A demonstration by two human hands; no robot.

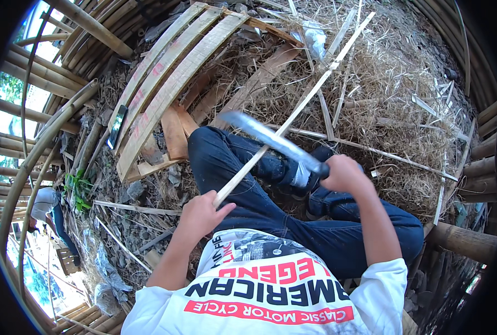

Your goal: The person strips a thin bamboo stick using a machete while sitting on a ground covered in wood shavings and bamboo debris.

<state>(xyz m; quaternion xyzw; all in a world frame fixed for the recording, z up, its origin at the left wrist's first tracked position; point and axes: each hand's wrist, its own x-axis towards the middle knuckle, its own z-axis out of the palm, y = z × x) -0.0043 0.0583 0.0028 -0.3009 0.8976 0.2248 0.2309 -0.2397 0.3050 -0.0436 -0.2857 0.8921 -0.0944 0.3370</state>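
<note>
A bamboo strip (pixel 293 114) is gripped in the closed left hand (pixel 201 215); a knife (pixel 273 142) is clasped tightly by the right hand (pixel 343 174).

— What's in the hands?
— The left hand (pixel 199 215) grips a long, thin pale bamboo strip (pixel 301 106) slanting up over the straw-littered ground (pixel 393 72). The right hand (pixel 344 174) clasps a grey-bladed machete (pixel 268 138) laid across the strip.
— And beneath?
— Dark blue jeans (pixel 232 167); curved bamboo slats (pixel 165 84) beyond.
</note>
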